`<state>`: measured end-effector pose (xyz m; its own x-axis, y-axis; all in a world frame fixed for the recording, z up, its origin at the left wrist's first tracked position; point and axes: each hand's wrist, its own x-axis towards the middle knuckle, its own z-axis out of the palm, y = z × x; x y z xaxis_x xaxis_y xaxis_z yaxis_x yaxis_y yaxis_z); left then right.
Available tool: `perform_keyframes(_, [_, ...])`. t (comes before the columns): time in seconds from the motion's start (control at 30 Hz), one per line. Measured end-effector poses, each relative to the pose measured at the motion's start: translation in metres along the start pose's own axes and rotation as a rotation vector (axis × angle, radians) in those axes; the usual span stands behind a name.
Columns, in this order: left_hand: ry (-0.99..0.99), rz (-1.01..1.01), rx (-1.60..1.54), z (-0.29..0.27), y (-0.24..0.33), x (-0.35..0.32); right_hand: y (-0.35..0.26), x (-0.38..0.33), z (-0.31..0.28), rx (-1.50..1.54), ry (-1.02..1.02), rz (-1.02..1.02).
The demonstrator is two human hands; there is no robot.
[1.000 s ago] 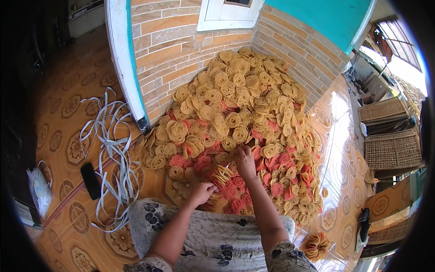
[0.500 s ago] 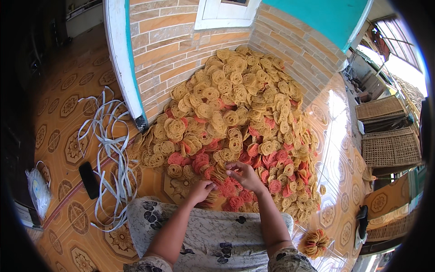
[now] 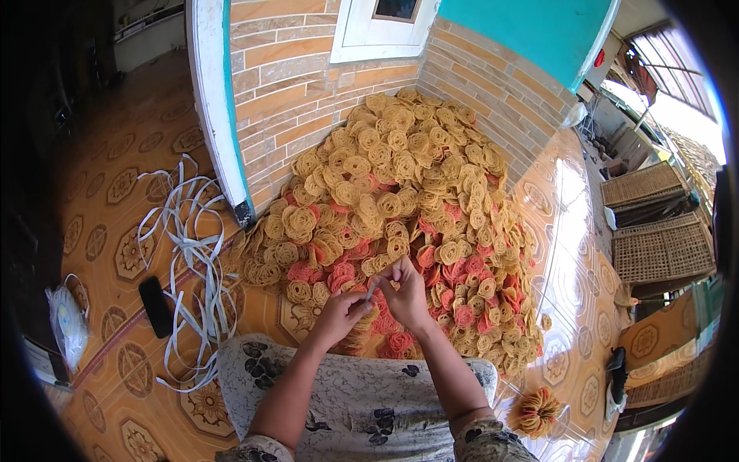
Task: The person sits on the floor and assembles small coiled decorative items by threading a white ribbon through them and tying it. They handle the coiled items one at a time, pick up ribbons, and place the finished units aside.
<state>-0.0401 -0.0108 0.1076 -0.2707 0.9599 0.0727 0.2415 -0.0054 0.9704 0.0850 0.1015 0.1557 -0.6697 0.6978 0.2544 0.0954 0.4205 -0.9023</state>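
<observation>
A big pile of dried, round lacy rosettes, mostly yellow with some red, stands just ahead of me. My left hand is pinched around a thin pale strip. Close beside it, my right hand is also closed with fingertips together, on the other end of that strip as far as I can see. Beneath my hands, a row of yellow rosettes is packed tightly side by side, partly covered by my left hand. A patterned grey cloth covers my lap.
Loose white strips lie tangled on the tiled floor at left, beside a black phone and a plastic bag. A ring-shaped bundle of rosettes sits near right. Woven racks stand farther right; a brick wall rises behind the pile.
My hands have come closer together. The right moved left and up from the rosettes, and the pale strip now shows between the fingertips. The whole view has shifted slightly.
</observation>
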Motion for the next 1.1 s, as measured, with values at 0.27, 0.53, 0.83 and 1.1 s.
perform_keyframes(0.27, [0.023, -0.059, -0.053, 0.007, -0.032, 0.002, 0.015, 0.022, -0.008, 0.140, 0.236, 0.011])
perform_keyframes(0.53, [0.046, -0.276, -0.066, -0.004, -0.068, 0.013, 0.094, 0.016, 0.002, -1.053, -0.262, 0.004])
perform_keyframes(0.83, [-0.183, -0.361, -0.130, 0.008, -0.079, 0.017, 0.123, 0.005, -0.022, 0.009, 0.224, 0.327])
perform_keyframes(1.1, [-0.194, -0.331, -0.128, 0.011, -0.080, 0.018, 0.106, 0.010, -0.021, 0.116, 0.256, 0.243])
